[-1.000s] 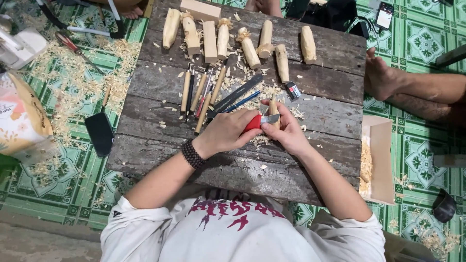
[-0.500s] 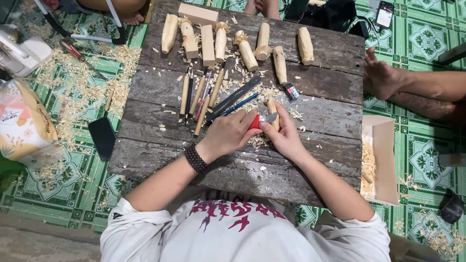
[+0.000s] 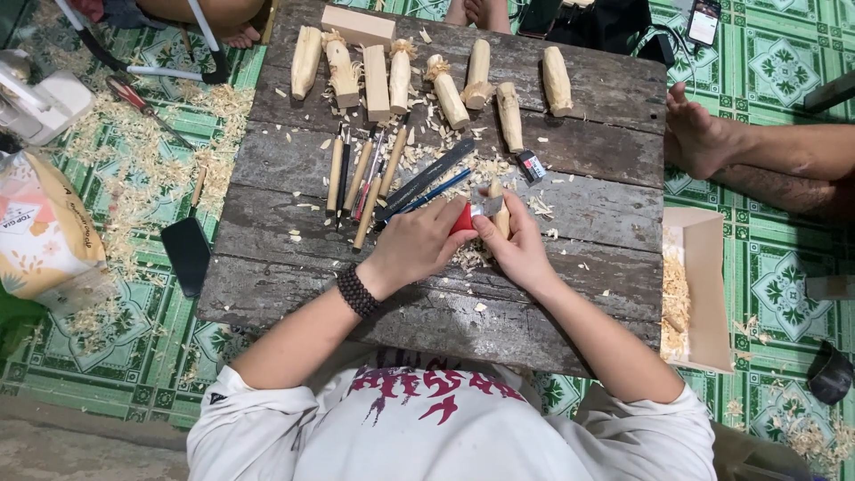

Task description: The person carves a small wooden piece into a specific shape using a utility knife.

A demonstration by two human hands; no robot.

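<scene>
Head view, looking straight down at an old grey wood counter (image 3: 294, 294).

Left hand (image 3: 414, 245) clenched round a red knife (image 3: 463, 216). Short blade poking out toward the wood piece (image 3: 499, 207). Black bead band (image 3: 358, 291) on that wrist.

Right hand (image 3: 517, 254) wrapped round the low end of the wood piece, thumb up close to the blade. Piece standing up a bit, near the middle of the counter, just over a small heap of chips (image 3: 469, 258).

Behind the hands, a row of tools (image 3: 361, 174) with pale handles, side by side. Next to them a dark flat file (image 3: 426, 178) and a blue pen (image 3: 436, 191). Further back, a line of cut blocks (image 3: 445, 85), some with curls on top.

At the right edge, an open box (image 3: 704, 294) with shavings inside. Past it, another person's bare foot (image 3: 704, 138) on the green floor (image 3: 784, 258). On the left, a black dustpan (image 3: 187, 254) and a bag (image 3: 44, 236), with shavings all about.

To carve well here, probably best to take thin cuts. Keep the thumb behind the edge, not in front. Hold the piece tight so no slipping. Push slow, away from the fingers.
</scene>
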